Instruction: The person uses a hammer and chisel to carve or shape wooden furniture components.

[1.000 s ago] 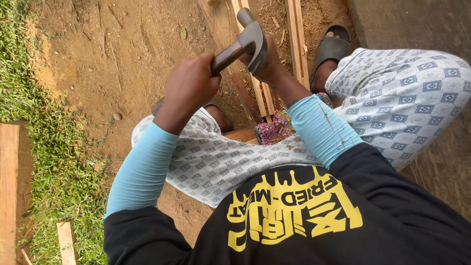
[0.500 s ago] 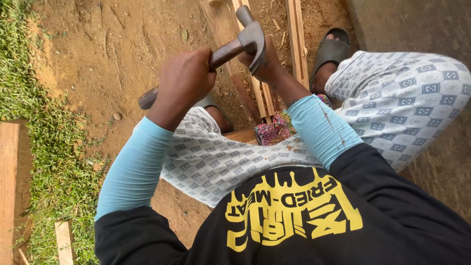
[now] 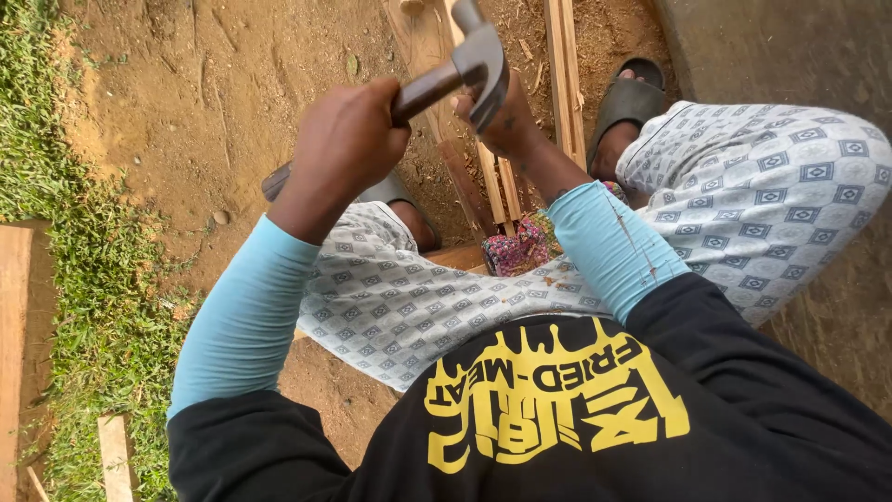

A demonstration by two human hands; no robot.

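My left hand (image 3: 344, 149) is closed around the handle of a steel claw hammer (image 3: 476, 63), whose head hangs just above my right hand (image 3: 511, 125). My right hand is down against the wooden strips (image 3: 562, 65) and a plank (image 3: 423, 42) lying on the bare soil; the hammer head hides its fingers, so I cannot tell what they pinch. Both forearms wear light blue sleeves. I am crouched, with patterned grey-white shorts over my knees.
A dark sandal (image 3: 627, 102) is on my foot by the strips. A small colourful pouch (image 3: 516, 249) sits between my knees. Grass (image 3: 84, 279) and a wooden board (image 3: 14, 325) lie at the left, a short wood offcut (image 3: 116, 455) lower left, grey concrete (image 3: 790, 46) at the right.
My left hand has drawn slightly up and back with the hammer; the hammer head stays over my right hand. The right hand has stayed on the wood.
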